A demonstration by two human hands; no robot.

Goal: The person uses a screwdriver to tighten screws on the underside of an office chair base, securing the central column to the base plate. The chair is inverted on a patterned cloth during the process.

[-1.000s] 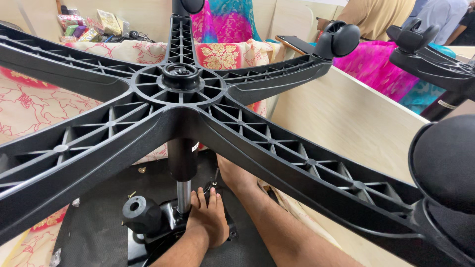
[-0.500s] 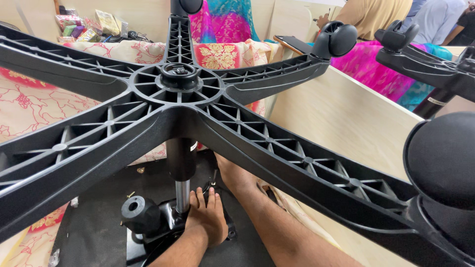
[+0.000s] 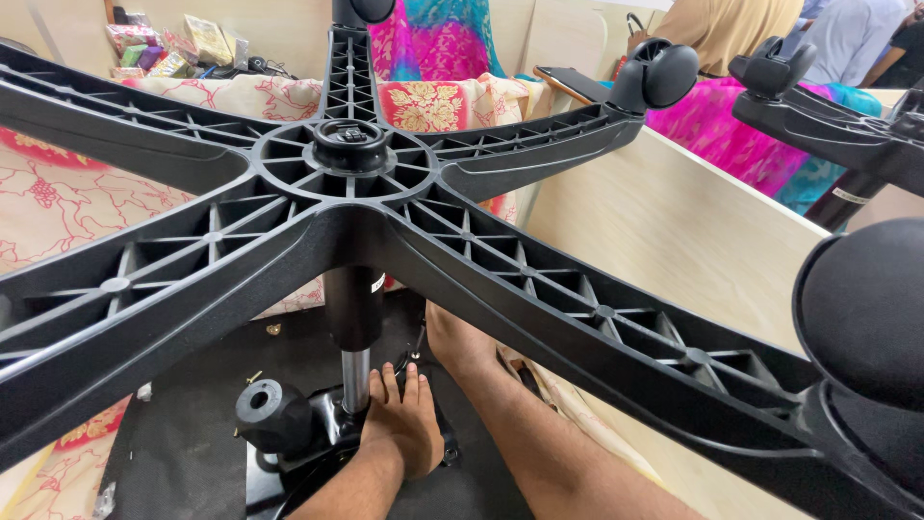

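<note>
A black five-armed chair base (image 3: 351, 183) with castor wheels (image 3: 659, 72) fills the view, upside down on a gas cylinder (image 3: 354, 327). Below it, my left hand (image 3: 404, 429) lies flat with fingers straight on the black seat mechanism (image 3: 318, 433), touching the foot of the chrome rod. My right hand (image 3: 460, 339) reaches in behind the cylinder; a base arm hides its fingers. A black round knob (image 3: 272, 416) sticks out left of my left hand.
The chair seat lies on a floral cloth (image 3: 67, 207). A light wooden panel (image 3: 693, 231) stands at the right, with a second chair base (image 3: 828, 116) beyond it. People in bright clothes sit at the back. Small packets (image 3: 173, 48) lie far left.
</note>
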